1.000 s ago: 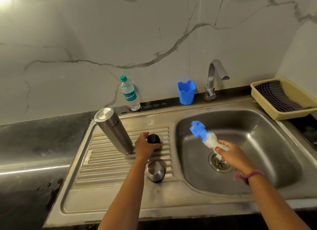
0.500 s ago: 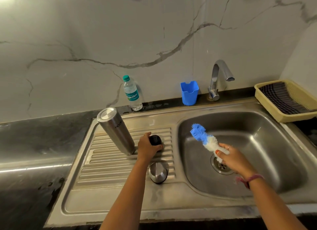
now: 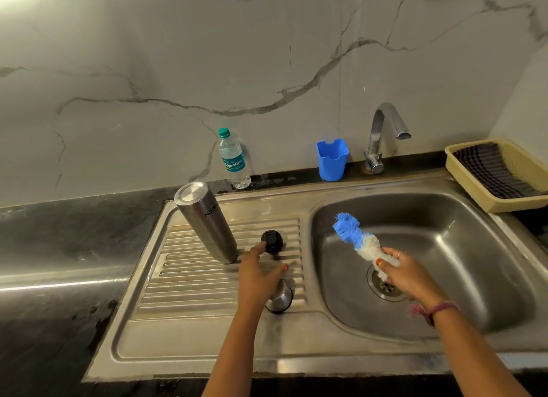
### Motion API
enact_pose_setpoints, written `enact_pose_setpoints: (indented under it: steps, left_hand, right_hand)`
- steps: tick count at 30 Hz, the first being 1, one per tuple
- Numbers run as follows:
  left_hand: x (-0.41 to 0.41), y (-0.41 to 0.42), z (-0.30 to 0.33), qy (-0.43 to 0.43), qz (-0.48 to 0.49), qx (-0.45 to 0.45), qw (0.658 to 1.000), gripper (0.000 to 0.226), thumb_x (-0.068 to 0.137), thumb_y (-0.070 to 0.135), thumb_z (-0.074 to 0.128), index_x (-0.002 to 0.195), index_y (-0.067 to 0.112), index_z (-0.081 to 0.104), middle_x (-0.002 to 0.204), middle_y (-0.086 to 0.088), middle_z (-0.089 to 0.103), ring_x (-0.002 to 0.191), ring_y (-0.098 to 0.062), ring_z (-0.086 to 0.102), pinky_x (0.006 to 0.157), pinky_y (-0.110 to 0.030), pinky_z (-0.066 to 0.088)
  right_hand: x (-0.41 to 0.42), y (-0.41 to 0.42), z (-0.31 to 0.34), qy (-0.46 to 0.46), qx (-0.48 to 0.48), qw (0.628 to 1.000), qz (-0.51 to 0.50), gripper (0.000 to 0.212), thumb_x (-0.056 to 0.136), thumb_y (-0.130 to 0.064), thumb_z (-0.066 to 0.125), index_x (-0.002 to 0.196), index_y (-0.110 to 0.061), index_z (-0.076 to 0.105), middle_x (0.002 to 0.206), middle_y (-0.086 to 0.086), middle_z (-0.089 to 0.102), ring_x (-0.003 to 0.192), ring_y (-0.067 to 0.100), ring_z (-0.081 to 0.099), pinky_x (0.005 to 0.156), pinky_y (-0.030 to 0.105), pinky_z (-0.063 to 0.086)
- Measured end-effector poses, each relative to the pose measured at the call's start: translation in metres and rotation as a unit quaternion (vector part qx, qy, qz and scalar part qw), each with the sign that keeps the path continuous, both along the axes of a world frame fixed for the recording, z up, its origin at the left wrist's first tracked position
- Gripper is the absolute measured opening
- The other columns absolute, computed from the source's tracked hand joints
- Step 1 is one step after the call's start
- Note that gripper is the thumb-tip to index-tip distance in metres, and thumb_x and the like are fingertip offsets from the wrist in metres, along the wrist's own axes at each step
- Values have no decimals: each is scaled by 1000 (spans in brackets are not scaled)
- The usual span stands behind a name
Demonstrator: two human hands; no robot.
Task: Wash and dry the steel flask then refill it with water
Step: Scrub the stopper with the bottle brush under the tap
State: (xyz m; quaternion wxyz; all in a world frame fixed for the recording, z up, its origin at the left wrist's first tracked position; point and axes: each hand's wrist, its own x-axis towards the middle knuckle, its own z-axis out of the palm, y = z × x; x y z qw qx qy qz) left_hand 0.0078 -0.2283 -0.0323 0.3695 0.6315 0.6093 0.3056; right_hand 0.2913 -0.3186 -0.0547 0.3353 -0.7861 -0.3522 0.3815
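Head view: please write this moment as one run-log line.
steel flask inverted on drainboard | left hand open beside black stopper | right hand grips bottle brush over sink basin

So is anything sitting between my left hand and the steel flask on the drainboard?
Nothing visible. The left hand is open just right of the upside-down steel flask; the black stopper lies beyond its fingertips, off that path.

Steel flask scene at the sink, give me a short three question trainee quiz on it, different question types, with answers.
1. True or false: the steel flask stands upside down on the drainboard.
2. Which hand holds the bottle brush?
3. The black stopper lies: A) in the basin, B) on the drainboard, C) in the yellow basket.

Key: 1 true; 2 the right hand; 3 B.
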Motion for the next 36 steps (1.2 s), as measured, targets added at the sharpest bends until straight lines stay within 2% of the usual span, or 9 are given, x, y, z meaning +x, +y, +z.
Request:
enact_pose_setpoints:
  steps: [9,12,15,17,19,24,30,34,36]
  left_hand:
    - [-17,-41,-18,8,-23,-13,1000,87,69,32,90,142,16,47,128,6,50,120,-12,50,106,-33,45]
    - [-19,-45,-20,1,-17,-27,999,92,66,26,92,144,14,44,132,2,51,119,-13,52,105,-29,44]
    - [-20,-46,-20,9,-22,-31,999,91,64,22,93,141,14,46,128,3,51,118,-15,53,100,-23,43]
    - [-21,-47,-22,13,-28,-31,999,91,64,20,94,141,14,46,126,4,48,115,-13,52,92,-10,40]
    - [-21,-48,-23,14,-29,-31,999,89,65,14,92,141,12,46,125,4,47,114,-12,50,83,-1,38]
    - [-16,-48,-20,27,-36,-20,999,88,68,16,91,143,12,44,123,4,48,111,-13,50,95,-19,38]
    - [7,-45,-14,14,-52,-9,999,85,66,16,91,139,13,48,126,0,56,113,-16,56,93,-19,41]
    - [31,-40,-8,-6,-70,-2,998,82,67,12,90,137,15,49,124,2,57,108,-10,56,85,-3,39]
    - [48,-38,-6,-14,-83,-2,996,86,67,13,91,141,16,47,128,2,56,112,-10,57,87,-5,41]
  right_hand:
    - [-6,-5,7,3,13,1000,-4,33,93,-21,58,126,-18,58,93,-6,65,92,19,65,93,42,50]
    - [-7,-8,7,2,11,1000,0,25,93,-21,58,118,-21,61,86,-11,64,91,21,65,93,45,51]
    - [-6,-11,6,-1,12,1000,1,13,94,-20,57,94,-33,57,82,-11,65,86,21,66,91,47,51]
    - [-6,-13,8,-4,16,1000,3,16,94,-20,57,88,-35,54,79,-11,65,84,21,66,90,45,52]
    - [-5,-15,9,-2,16,1000,0,15,94,-20,57,92,-35,55,80,-12,64,83,19,65,89,43,52]
    - [1,-22,9,2,9,1000,-9,30,92,-25,59,122,-22,59,95,-5,67,90,19,65,90,45,52]
    - [13,-33,14,-3,8,1000,-20,40,94,-27,58,132,-18,54,106,1,67,90,20,64,81,35,51]
    - [27,-42,14,-1,11,999,-30,41,94,-28,57,133,-19,53,110,-1,66,94,18,63,84,35,51]
    - [37,-46,15,4,19,999,-37,38,94,-28,57,131,-20,55,107,-2,66,91,18,64,80,33,51]
